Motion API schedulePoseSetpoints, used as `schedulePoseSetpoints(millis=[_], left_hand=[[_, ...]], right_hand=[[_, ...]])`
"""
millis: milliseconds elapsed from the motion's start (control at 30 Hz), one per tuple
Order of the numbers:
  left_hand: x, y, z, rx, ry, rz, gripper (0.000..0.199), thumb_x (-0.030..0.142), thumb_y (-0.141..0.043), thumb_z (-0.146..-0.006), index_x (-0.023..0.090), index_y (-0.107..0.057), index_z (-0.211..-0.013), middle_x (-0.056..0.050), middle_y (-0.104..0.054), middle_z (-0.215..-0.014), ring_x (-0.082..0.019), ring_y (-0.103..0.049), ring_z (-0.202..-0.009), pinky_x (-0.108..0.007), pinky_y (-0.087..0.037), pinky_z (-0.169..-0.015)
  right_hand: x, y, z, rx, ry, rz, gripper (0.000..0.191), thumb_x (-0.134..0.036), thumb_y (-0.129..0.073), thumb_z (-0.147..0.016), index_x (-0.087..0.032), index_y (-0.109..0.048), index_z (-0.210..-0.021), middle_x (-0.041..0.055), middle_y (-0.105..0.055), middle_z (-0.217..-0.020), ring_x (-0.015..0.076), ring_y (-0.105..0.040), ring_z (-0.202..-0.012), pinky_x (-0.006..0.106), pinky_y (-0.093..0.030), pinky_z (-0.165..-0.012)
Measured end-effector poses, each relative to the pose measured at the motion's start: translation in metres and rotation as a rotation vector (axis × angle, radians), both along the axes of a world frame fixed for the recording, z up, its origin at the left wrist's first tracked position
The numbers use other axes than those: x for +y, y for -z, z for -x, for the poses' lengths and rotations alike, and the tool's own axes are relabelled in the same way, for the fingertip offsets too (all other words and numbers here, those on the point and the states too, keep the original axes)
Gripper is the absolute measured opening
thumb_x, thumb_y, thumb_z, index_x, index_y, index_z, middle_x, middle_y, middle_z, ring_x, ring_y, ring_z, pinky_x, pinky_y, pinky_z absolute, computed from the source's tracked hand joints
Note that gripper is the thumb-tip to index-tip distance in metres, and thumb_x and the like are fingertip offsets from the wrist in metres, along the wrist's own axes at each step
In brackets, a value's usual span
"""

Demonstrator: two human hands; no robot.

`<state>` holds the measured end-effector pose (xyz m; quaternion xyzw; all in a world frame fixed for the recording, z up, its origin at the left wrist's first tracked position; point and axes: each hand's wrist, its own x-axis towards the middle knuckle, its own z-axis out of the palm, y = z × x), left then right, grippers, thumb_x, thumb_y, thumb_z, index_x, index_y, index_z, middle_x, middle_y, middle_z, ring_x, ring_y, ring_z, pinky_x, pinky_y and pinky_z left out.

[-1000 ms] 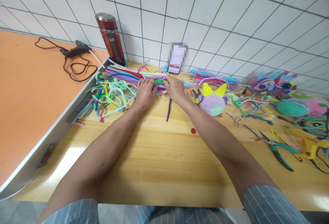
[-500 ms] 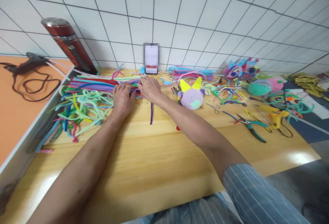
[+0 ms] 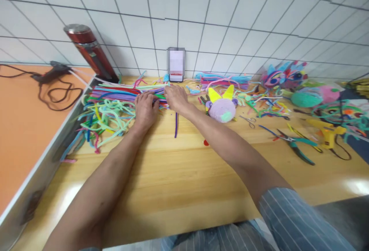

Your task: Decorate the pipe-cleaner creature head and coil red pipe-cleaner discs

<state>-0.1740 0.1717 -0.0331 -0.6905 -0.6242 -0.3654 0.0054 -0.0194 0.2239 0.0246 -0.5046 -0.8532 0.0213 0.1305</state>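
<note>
Both my hands rest on a bundle of coloured pipe cleaners at the back of the wooden table. My left hand lies over the bundle's right part, its fingers bent down onto the strands. Just to its right, my right hand curls over the bundle's right end; its fingertips are partly hidden. A single dark purple pipe cleaner lies on the wood below my right hand. Right of that sits a round lilac head with yellow pointed ears. Tangled pale green strands lie left of my left hand.
A red thermos and a phone stand against the tiled wall. On the right lie small scissors, teal-handled pliers, a yellow glue gun and colourful pipe-cleaner figures.
The whole view has shifted, so things appear farther right. My hands remain on the bundle, with only slight changes in the fingers.
</note>
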Motion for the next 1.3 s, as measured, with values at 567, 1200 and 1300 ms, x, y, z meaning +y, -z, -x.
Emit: schedulePoseSetpoints(millis=[567,1200,1300], left_hand=[[-0.001,-0.002,-0.005,0.044,-0.054,0.031,0.033,0.024,-0.055,-0.100,0.024,-0.070,-0.130,-0.013,-0.072,-0.138,-0.035,-0.060,-0.136,-0.053,-0.039,-0.122],[-0.004,-0.001,-0.010,0.147,-0.063,0.112,0.055,0.027,-0.054,-0.101,0.023,-0.058,-0.156,-0.016,-0.057,-0.161,-0.043,-0.056,-0.135,-0.061,-0.040,-0.114],[-0.005,-0.002,-0.011,0.182,-0.064,0.145,0.046,0.027,-0.050,-0.103,0.026,-0.066,-0.146,-0.016,-0.066,-0.149,-0.043,-0.057,-0.133,-0.061,-0.041,-0.111]], right_hand=[[-0.012,0.010,-0.019,0.052,-0.047,0.064,0.027,-0.012,-0.060,-0.095,-0.021,-0.079,-0.112,0.0112,-0.080,-0.122,0.0286,-0.070,-0.118,0.040,-0.050,-0.100],[-0.015,0.019,-0.018,0.047,-0.146,0.018,0.033,-0.014,-0.053,-0.102,-0.018,-0.080,-0.120,0.0152,-0.077,-0.135,0.0333,-0.060,-0.131,0.048,-0.046,-0.110],[-0.019,0.017,-0.021,0.063,-0.146,0.003,0.030,-0.015,-0.055,-0.101,-0.019,-0.082,-0.113,0.0139,-0.079,-0.130,0.0330,-0.063,-0.127,0.048,-0.046,-0.109]])
